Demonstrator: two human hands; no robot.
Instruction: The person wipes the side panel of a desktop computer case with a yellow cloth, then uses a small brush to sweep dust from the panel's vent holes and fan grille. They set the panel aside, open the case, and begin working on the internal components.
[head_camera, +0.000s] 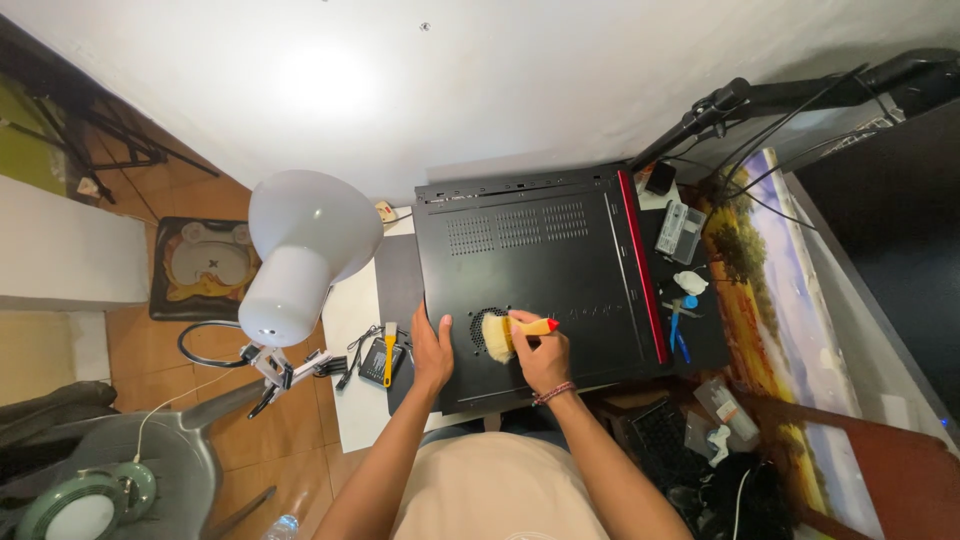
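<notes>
A black computer case (540, 270) lies on its side on the desk, its vented panel facing up, with a red strip along its right edge. My right hand (540, 355) grips a brush (500, 335) with pale bristles and a yellow and red handle. The bristles rest on a round vent grille near the case's front left corner. My left hand (432, 355) lies flat on the case's left front edge, fingers together, touching the panel.
A white desk lamp (300, 250) hangs over the desk's left side. A yellow-handled tool (388, 355) and a small black device (377, 362) lie left of the case. Blue tools (680, 330) and a clear box (680, 232) lie to its right. A monitor arm (720, 110) rises behind.
</notes>
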